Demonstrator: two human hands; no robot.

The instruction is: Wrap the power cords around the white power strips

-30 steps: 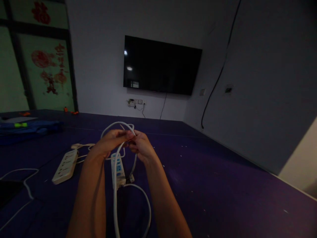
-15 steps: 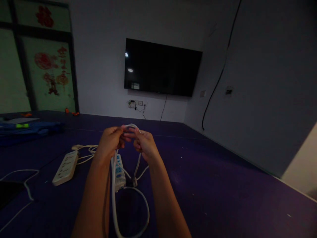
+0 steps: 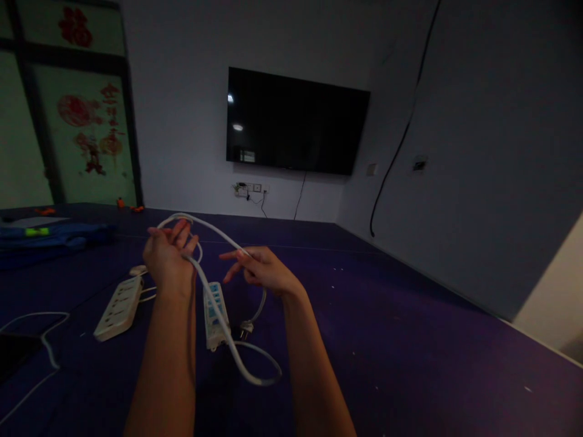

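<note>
On my feed, the dark television (image 3: 298, 121) hangs far beyond both hands, and the purple surface (image 3: 401, 340) spreads beneath them. The hands, close together half a second ago, have parted. My left hand (image 3: 168, 258) has swung outward with the white cord (image 3: 215, 230) looped about its half-curled fingers; my right hand (image 3: 262, 267) pinches the cord under the thumb, other fingers loose. I judge the bunched loop is being opened out, since it now arcs wide between them. The pale power strip (image 3: 119, 306) lies left of the left hand; the blue-socket strip (image 3: 211, 318) lies between and below both, with the plug (image 3: 246, 326) beneath the right. Fingers mask part of the loop, so I can't tell whether the left truly grips. The dim light blurs where the cord's far end leads.
</note>
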